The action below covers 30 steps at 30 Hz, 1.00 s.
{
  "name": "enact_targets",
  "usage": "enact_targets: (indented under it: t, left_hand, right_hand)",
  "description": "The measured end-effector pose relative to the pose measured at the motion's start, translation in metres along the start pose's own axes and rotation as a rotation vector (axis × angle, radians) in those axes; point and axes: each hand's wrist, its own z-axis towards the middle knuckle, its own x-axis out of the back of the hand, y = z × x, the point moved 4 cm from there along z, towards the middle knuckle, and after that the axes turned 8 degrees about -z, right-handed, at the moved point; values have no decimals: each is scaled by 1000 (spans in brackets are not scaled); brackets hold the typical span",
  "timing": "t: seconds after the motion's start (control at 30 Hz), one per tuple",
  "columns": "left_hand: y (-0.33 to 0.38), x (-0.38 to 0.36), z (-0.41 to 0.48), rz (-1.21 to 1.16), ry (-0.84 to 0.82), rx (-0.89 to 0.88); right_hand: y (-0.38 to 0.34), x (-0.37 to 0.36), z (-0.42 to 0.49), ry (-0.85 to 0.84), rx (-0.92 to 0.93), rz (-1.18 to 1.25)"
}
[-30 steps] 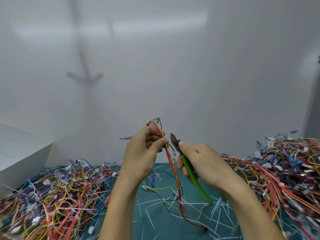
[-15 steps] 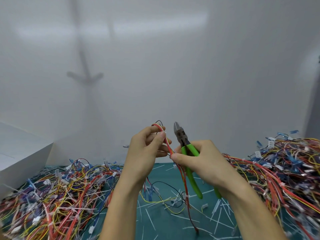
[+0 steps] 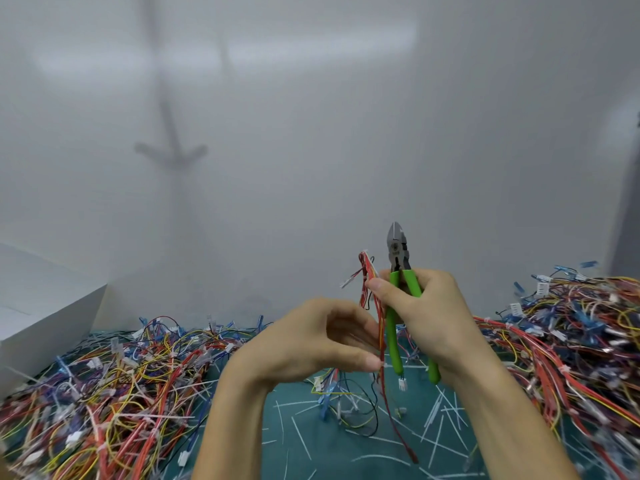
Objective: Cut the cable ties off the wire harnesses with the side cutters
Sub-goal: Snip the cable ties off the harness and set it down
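Note:
My right hand (image 3: 427, 317) grips the green-handled side cutters (image 3: 398, 258), jaws closed and pointing up, and its thumb pins the top of a red and yellow wire harness (image 3: 367, 282) against the handle. The harness hangs down to the mat, with a white cable tie visible near its top. My left hand (image 3: 311, 344) is lower and to the left, pinching the harness wires between thumb and fingers at about mid-length.
A big tangle of harnesses (image 3: 104, 393) covers the left of the green cutting mat (image 3: 311, 452), and another heap (image 3: 571, 341) fills the right. Cut white ties (image 3: 436, 417) litter the mat. A white box (image 3: 41, 317) stands far left.
My right hand rose with the cutters and took the harness top under its thumb. My left hand slid down the wires to mid-length.

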Motion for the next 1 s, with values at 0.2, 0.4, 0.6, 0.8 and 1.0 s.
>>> enact_targets:
  t: [0.2,0.4,0.6,0.8,1.0]
  left_hand:
    - [-2,-4,5,178,-14,-16]
    - [-1,1,2,67,33,-63]
    - [1,16,-3,-198,297,-112]
    - [-4,29,-3,-341,571,-99]
    - [-5,33,-6,-408,702,-117]
  right_hand:
    - [-1,0,0,-10,16,26]
    - [1,2,2,-10,-30,46]
    - [0,7,2,-31,-82,20]
    - [-1,9,3,-33,-74,-26]
    - [-4,7,2,-178,11,-262]
